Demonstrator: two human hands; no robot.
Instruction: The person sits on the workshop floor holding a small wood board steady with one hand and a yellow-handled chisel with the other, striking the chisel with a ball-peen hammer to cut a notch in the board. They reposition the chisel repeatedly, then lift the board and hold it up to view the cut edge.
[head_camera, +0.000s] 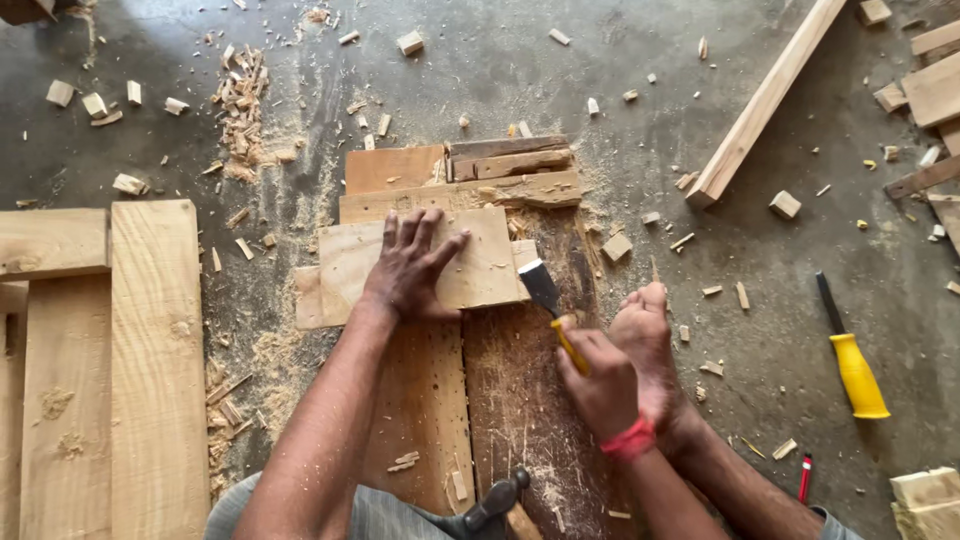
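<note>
chisel handle (572, 347) mostly hidden in hands (603, 385).

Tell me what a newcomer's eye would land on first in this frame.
Centre frame, the left hand lies flat on a pale board stacked on darker planks, while the right hand grips a yellow-handled chisel with its blade at the board's right edge. What looks like a foot rests beside that hand. A second yellow-handled tool lies on the concrete floor to the right, amid wood chips.

soft, even daylight, faint shadows, sharp focus throughout, slight wide-angle bending toward the frame's edges.
</note>
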